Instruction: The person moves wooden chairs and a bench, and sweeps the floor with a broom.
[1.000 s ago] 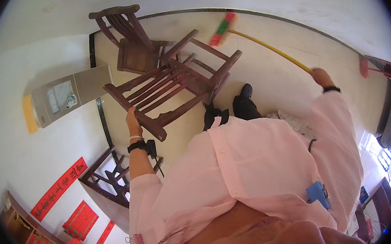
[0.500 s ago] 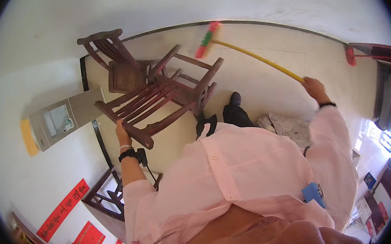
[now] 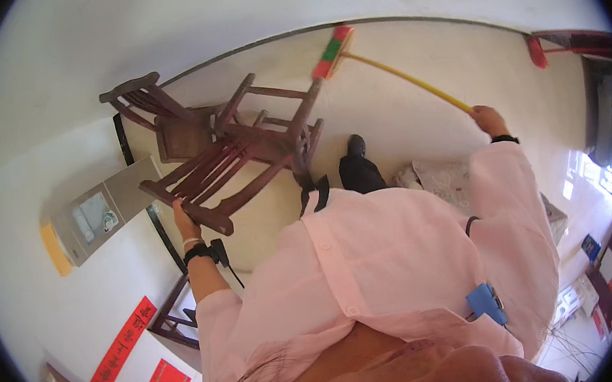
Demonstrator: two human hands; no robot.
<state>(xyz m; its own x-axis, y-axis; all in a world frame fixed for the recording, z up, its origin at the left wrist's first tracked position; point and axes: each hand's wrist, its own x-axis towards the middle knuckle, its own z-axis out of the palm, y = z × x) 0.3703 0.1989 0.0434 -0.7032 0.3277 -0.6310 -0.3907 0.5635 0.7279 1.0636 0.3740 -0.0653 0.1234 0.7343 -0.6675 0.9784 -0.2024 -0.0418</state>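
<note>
My left hand (image 3: 185, 220) is closed around the top rail of a dark wooden armchair (image 3: 243, 149), which is tipped over toward me with its legs pointing away. In my right hand (image 3: 490, 122) is the end of the yellow handle of a broom (image 3: 413, 80). The broom's red and green bristle head (image 3: 334, 53) rests on the floor near the far wall, close to the tilted armchair's legs. Behind the armchair, to the left, stands a second dark wooden chair (image 3: 182, 133), partly covered by the first.
A dark baseboard (image 3: 255, 43) runs along the far wall. On the left wall hangs a grey panel box (image 3: 91, 219). A red broom head (image 3: 536, 53) and dark furniture stand at the right. Beside my dark shoe (image 3: 357, 145) is a patterned cloth-covered item (image 3: 441, 181).
The broom head has shifted a little right and closer to the far wall. The armchair is still in my left hand; the whole view has turned slightly.
</note>
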